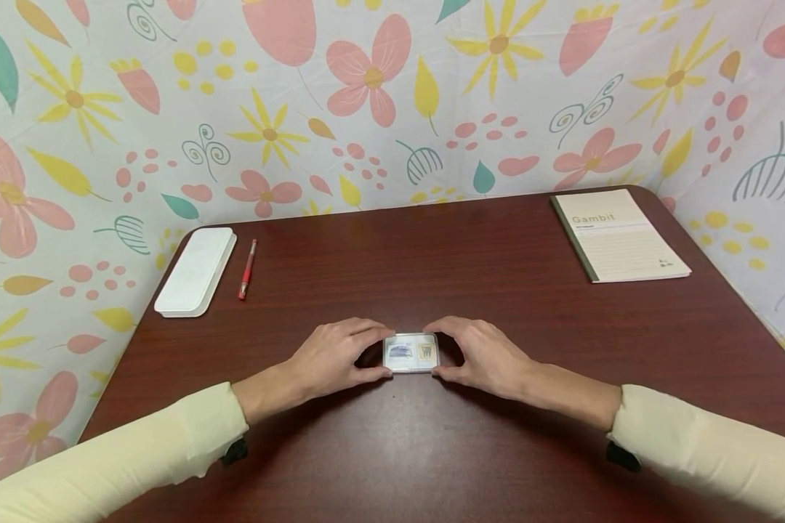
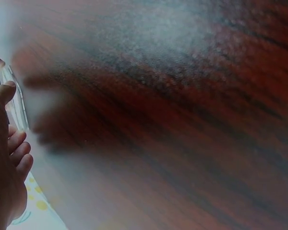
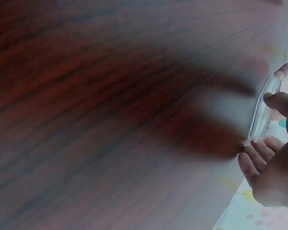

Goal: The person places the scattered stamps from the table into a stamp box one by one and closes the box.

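A small clear rectangular case (image 1: 411,367) is held between my two hands in the middle of the head view, with a blue stamp-like picture and a tan one showing through its top. My left hand (image 1: 336,354) grips its left end, thumb at the near corner and fingers at the far corner. At the opposite end my right hand (image 1: 490,357) pinches it the same way. Both wrist views catch the case edge-on, close over the table: the left shows its rim (image 2: 20,108) beside the thumb, the right its clear side (image 3: 259,115).
On the dark red wooden table (image 1: 392,450), a white pencil case (image 1: 196,272) lies at the far left with a red pen (image 1: 248,269) beside it. A beige notebook (image 1: 618,236) lies at the back right. Flower-patterned cloth (image 1: 366,152) borders the back and sides.
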A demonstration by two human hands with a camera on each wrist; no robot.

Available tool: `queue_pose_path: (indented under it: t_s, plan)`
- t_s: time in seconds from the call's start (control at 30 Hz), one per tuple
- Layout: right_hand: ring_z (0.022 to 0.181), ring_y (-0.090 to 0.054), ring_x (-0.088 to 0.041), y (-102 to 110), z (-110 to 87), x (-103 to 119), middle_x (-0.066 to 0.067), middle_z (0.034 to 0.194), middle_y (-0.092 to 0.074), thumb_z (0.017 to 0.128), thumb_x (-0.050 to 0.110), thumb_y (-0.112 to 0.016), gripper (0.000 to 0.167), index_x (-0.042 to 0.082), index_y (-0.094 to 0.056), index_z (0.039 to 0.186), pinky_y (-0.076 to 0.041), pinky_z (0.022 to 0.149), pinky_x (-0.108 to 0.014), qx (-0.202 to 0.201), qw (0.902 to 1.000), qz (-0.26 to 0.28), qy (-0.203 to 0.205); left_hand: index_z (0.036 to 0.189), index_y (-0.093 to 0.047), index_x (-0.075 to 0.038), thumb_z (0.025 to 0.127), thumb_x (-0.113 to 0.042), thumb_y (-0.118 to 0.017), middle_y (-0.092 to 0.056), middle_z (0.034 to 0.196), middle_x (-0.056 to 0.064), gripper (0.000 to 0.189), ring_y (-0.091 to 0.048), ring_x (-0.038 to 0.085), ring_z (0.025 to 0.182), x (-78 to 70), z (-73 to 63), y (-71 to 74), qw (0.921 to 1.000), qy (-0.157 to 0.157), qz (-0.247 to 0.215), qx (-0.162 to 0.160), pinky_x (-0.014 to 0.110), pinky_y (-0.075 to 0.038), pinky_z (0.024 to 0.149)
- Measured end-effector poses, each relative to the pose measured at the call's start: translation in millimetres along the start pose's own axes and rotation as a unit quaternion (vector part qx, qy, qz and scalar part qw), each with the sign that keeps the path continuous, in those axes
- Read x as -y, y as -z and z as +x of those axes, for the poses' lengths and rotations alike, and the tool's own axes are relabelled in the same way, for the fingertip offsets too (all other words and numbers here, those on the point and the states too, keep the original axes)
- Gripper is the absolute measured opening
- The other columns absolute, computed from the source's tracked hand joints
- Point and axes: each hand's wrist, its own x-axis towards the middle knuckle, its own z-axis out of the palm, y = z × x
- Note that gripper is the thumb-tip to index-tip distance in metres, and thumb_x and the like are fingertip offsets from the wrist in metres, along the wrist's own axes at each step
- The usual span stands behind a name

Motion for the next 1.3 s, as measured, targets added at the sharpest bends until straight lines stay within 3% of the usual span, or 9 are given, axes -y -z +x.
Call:
queue_pose_path:
  t_s: [0.4, 0.8, 1.3]
  plan:
    - [0.107, -0.072, -0.021, 0.4, 0.4, 0.1, -0.007, 0.122, -0.074, 0.078, 0.007, -0.094, 0.056, 0.001, -0.070, 0.127, -0.059, 0.089, -0.042, -0.001, 1.0000, 0.004, 0.009, 0.132, -0.074, -0.014, 0.088, -0.046, -0.087, -0.070, 0.128, -0.003, 0.055, -0.068, 0.014, 0.116, 0.6, 0.4, -0.6, 1.0000, 0.000, 0.001, 0.010, 0.037, -0.060, 0.088]
    - [0.112, -0.070, -0.021, -0.8, 0.1, -1.6, -0.007, 0.124, -0.072, 0.078, 0.008, -0.095, 0.058, 0.000, -0.069, 0.129, -0.058, 0.092, -0.042, 0.005, 0.9998, 0.019, 0.010, 0.135, -0.072, -0.015, 0.088, -0.043, -0.088, -0.069, 0.132, -0.005, 0.057, -0.067, 0.011, 0.118, -1.7, -1.3, -3.2, 0.9970, 0.048, -0.058, 0.018, 0.036, -0.058, 0.091]
    - [0.115, -0.070, -0.024, -4.9, -2.4, -5.0, -0.007, 0.126, -0.070, 0.078, 0.005, -0.094, 0.060, -0.001, -0.067, 0.131, -0.056, 0.097, -0.045, -0.013, 0.9983, 0.056, 0.008, 0.137, -0.069, -0.014, 0.089, -0.041, -0.088, -0.069, 0.133, -0.003, 0.058, -0.067, 0.012, 0.120, 1.8, -5.3, -8.2, 0.9947, 0.053, -0.088, 0.001, 0.038, -0.058, 0.094]
